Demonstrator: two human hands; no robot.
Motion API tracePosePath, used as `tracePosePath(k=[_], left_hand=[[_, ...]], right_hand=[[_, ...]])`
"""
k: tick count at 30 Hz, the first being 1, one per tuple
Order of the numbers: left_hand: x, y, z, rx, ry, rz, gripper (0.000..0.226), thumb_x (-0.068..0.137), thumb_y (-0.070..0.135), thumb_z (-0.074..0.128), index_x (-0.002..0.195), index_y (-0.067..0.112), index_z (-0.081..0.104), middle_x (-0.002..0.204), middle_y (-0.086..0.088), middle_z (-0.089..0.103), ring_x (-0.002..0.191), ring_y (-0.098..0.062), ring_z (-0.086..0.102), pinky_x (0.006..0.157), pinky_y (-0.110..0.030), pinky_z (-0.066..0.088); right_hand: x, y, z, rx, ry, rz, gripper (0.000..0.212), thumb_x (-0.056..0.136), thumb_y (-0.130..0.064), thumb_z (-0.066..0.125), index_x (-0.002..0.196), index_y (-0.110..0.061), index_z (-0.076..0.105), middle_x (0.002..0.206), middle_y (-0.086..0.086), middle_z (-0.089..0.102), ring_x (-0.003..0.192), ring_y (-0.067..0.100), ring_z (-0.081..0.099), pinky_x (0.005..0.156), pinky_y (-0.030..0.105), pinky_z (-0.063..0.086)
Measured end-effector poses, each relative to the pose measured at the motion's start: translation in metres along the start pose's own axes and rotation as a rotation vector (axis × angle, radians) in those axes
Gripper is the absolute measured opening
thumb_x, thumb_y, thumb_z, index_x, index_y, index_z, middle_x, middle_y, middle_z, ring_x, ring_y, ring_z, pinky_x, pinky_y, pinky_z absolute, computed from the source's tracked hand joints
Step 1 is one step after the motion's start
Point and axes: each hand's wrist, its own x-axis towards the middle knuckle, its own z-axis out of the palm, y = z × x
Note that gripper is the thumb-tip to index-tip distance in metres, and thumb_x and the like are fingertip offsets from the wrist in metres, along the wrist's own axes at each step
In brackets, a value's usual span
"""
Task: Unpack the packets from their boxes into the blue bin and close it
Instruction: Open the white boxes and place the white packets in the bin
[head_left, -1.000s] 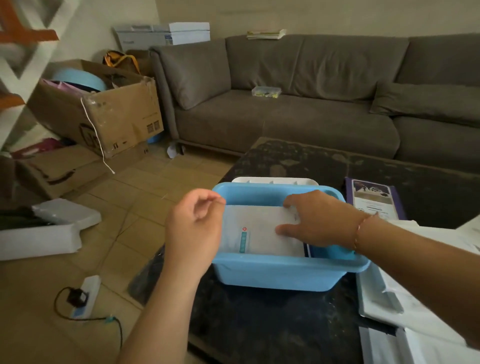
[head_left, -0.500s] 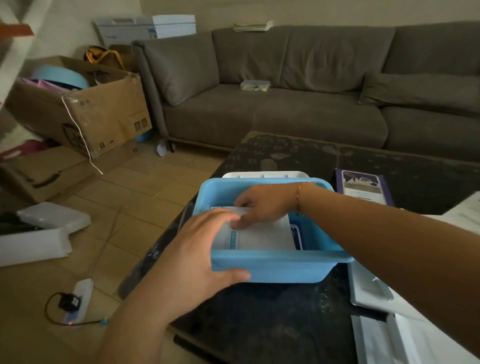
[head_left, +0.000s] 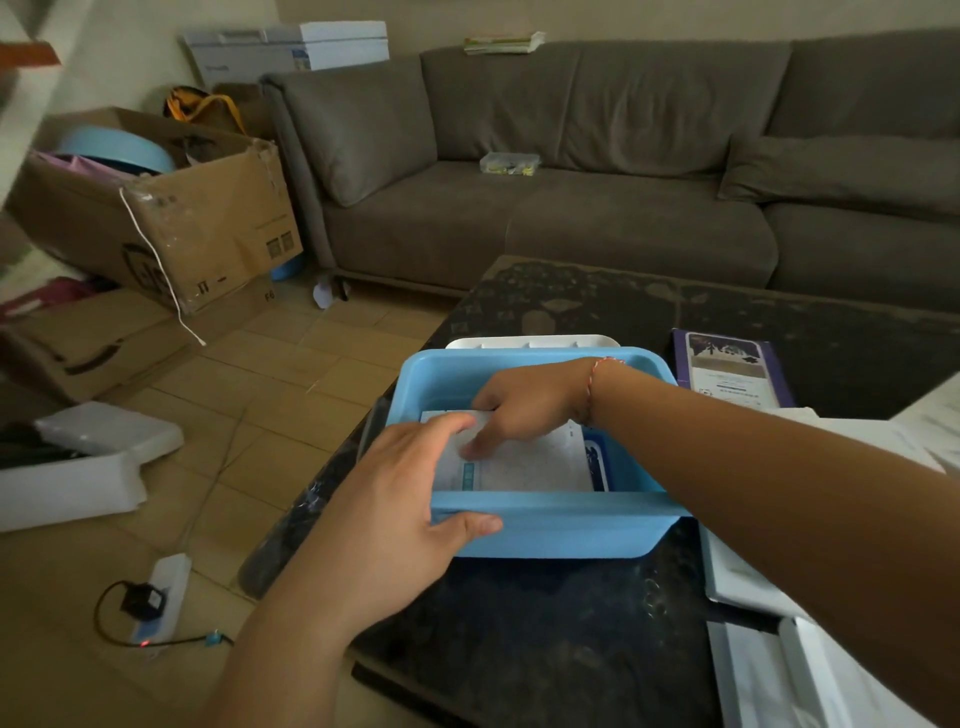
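Note:
The blue bin (head_left: 561, 530) stands open on the dark table (head_left: 597, 623). White packets (head_left: 524, 462) lie flat inside it. My left hand (head_left: 400, 499) grips the bin's near left corner, thumb on the outer wall and fingers over the rim onto the packets. My right hand (head_left: 524, 405) reaches down into the bin, and its fingertips press on the top packet. Behind the bin, the white lid (head_left: 530, 342) lies flat on the table. Opened white boxes (head_left: 753, 571) lie at the right under my right forearm.
A purple booklet (head_left: 727, 366) lies on the table right of the bin. A grey sofa (head_left: 597, 156) runs along the back. Cardboard boxes (head_left: 156, 208), white foam pieces (head_left: 78, 467) and a power strip (head_left: 161, 592) sit on the tiled floor at left.
My left hand came down from mid-air and took hold of the bin's near left corner. My right hand moved left and deeper into the bin over the packets.

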Motion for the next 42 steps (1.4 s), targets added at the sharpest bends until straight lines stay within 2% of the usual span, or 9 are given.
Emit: tracePosePath(k=[5, 12, 16, 20, 27, 32, 35, 39, 42], left_hand=[[0.001, 0.001, 0.001, 0.006, -0.005, -0.029, 0.084, 0.081, 0.049, 0.071, 0.147, 0.048, 0.019, 0.142, 0.029, 0.027, 0.121, 0.011, 0.023, 0.108, -0.024, 0.03], [0.001, 0.0, -0.002, -0.014, -0.013, -0.071, 0.084, 0.078, 0.049, 0.075, 0.145, 0.048, 0.023, 0.141, 0.027, 0.035, 0.129, 0.005, 0.031, 0.108, -0.034, 0.041], [0.001, 0.001, -0.003, 0.0, -0.026, -0.081, 0.084, 0.079, 0.049, 0.074, 0.146, 0.047, 0.023, 0.145, 0.024, 0.034, 0.129, 0.005, 0.03, 0.109, -0.036, 0.041], [0.0, 0.005, -0.003, 0.004, -0.02, -0.082, 0.082, 0.08, 0.049, 0.073, 0.146, 0.047, 0.025, 0.146, 0.024, 0.034, 0.126, 0.006, 0.029, 0.109, -0.037, 0.04], [0.001, 0.005, -0.003, 0.002, -0.039, -0.061, 0.079, 0.082, 0.046, 0.072, 0.147, 0.046, 0.026, 0.146, 0.023, 0.034, 0.128, 0.007, 0.029, 0.111, -0.033, 0.035], [0.002, 0.008, -0.005, -0.011, -0.045, -0.074, 0.079, 0.081, 0.046, 0.072, 0.146, 0.048, 0.025, 0.14, 0.026, 0.035, 0.122, 0.008, 0.029, 0.11, -0.033, 0.034], [0.002, 0.009, -0.007, 0.015, -0.032, -0.071, 0.077, 0.08, 0.045, 0.075, 0.144, 0.047, 0.032, 0.139, 0.023, 0.04, 0.12, 0.007, 0.029, 0.108, -0.033, 0.034], [-0.007, 0.017, -0.006, 0.101, 0.037, -0.023, 0.076, 0.072, 0.054, 0.075, 0.14, 0.038, 0.045, 0.128, 0.024, 0.042, 0.118, 0.005, 0.029, 0.099, -0.027, 0.032], [-0.019, 0.038, 0.005, 0.025, 0.426, 0.059, 0.037, 0.082, 0.048, 0.067, 0.112, 0.027, 0.064, 0.108, 0.019, 0.056, 0.105, -0.004, 0.051, 0.085, -0.019, 0.038]], right_hand=[[-0.002, 0.002, 0.004, 0.042, 0.044, -0.02, 0.028, 0.088, -0.046, 0.064, 0.101, -0.022, 0.069, 0.097, -0.007, 0.063, 0.092, 0.013, 0.057, 0.074, 0.026, 0.04], [-0.024, 0.022, -0.014, -0.107, 0.194, 0.047, 0.045, 0.092, -0.064, 0.044, 0.1, -0.028, 0.069, 0.103, -0.007, 0.064, 0.099, 0.015, 0.058, 0.095, 0.034, 0.045], [-0.029, 0.036, -0.005, 0.005, 0.046, 0.161, 0.037, 0.093, -0.061, 0.046, 0.094, -0.027, 0.062, 0.098, -0.005, 0.061, 0.091, 0.016, 0.061, 0.084, 0.036, 0.058], [-0.03, 0.041, 0.001, 0.099, 0.099, 0.153, 0.039, 0.091, -0.06, 0.05, 0.084, -0.025, 0.066, 0.091, -0.007, 0.064, 0.086, 0.011, 0.062, 0.073, 0.027, 0.055], [-0.025, 0.04, 0.002, 0.092, 0.114, 0.16, 0.035, 0.093, -0.054, 0.052, 0.091, -0.024, 0.069, 0.095, -0.005, 0.066, 0.09, 0.013, 0.065, 0.071, 0.024, 0.053], [-0.023, 0.039, 0.004, 0.1, 0.166, 0.172, 0.032, 0.091, -0.052, 0.057, 0.08, -0.023, 0.066, 0.088, -0.006, 0.064, 0.083, 0.012, 0.062, 0.063, 0.025, 0.049], [-0.028, 0.031, 0.005, 0.021, 0.156, 0.171, 0.036, 0.089, -0.059, 0.056, 0.081, -0.024, 0.065, 0.089, -0.004, 0.063, 0.086, 0.017, 0.062, 0.072, 0.031, 0.053], [-0.084, 0.022, -0.008, -0.214, 0.503, 0.021, 0.039, 0.091, -0.05, 0.058, 0.113, -0.019, 0.067, 0.105, -0.001, 0.069, 0.095, 0.018, 0.064, 0.091, 0.034, 0.052], [-0.168, 0.027, 0.013, -0.017, 0.933, -0.176, 0.023, 0.091, -0.033, 0.064, 0.106, -0.017, 0.069, 0.093, -0.003, 0.072, 0.081, 0.007, 0.066, 0.076, 0.02, 0.053]])
